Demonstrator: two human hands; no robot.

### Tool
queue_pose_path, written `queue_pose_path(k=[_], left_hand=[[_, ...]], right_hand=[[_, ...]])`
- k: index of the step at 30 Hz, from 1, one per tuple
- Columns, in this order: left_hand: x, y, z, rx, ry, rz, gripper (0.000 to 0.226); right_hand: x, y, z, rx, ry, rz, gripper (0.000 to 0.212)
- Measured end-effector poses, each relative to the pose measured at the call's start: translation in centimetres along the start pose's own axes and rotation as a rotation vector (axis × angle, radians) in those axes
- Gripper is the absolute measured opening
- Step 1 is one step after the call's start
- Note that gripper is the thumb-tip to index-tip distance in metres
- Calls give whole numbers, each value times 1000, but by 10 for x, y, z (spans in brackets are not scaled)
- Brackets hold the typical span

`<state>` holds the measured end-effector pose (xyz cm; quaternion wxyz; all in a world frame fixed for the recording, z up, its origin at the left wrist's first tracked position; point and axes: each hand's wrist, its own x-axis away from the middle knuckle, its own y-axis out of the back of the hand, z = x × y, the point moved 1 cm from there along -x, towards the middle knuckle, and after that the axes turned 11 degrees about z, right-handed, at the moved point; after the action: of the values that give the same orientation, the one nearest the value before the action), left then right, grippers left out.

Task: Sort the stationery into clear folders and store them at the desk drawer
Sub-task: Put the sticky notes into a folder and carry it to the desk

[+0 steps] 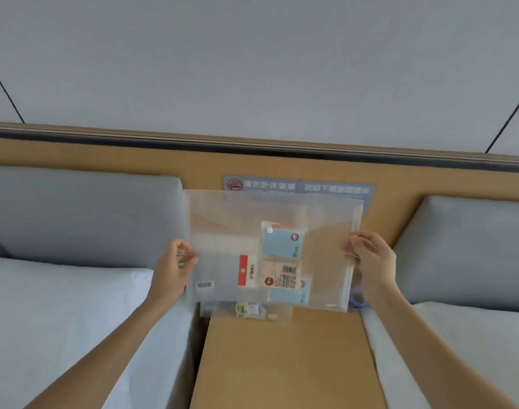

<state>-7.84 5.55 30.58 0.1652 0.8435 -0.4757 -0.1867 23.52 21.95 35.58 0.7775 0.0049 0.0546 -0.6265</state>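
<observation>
We hold the clear folder [273,249] upright above the far end of the desk [284,361], its long axis running left to right. The left hand [174,268] pinches its left edge; the right hand [370,259] pinches its right edge. Sticky-note packs [281,261] sit inside. Both hands are equally near, so we judge lowering it needs both.

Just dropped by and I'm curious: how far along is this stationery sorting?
Partly done: the clear folder already holds blue and pink note packs. In hand: the left hand and right hand hold it up by its edges. Left: small clips lie on the wooden top below; no drawer is visible.
</observation>
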Motion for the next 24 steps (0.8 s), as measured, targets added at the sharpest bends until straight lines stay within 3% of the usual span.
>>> queue_pose_path(k=[5,11,16,19,24], left_hand=[[17,-27,77,-163,164,56,18],[29,-55,143,-260,205,38,20],[29,-76,200,-225,285,-12,38],[25,-94,223,-143,355,4,23],[26,-136,251,-62,462,66,47]], right_hand=[[-2,-10,-97,-13,-153,23,14],[-8,-17,-188,22,-241,27,17],[-22,-26,-247,68,-290,7,12],[-27,-34,-279,129,-295,62,15],[-42,-33,-311,105,-284,38,12]])
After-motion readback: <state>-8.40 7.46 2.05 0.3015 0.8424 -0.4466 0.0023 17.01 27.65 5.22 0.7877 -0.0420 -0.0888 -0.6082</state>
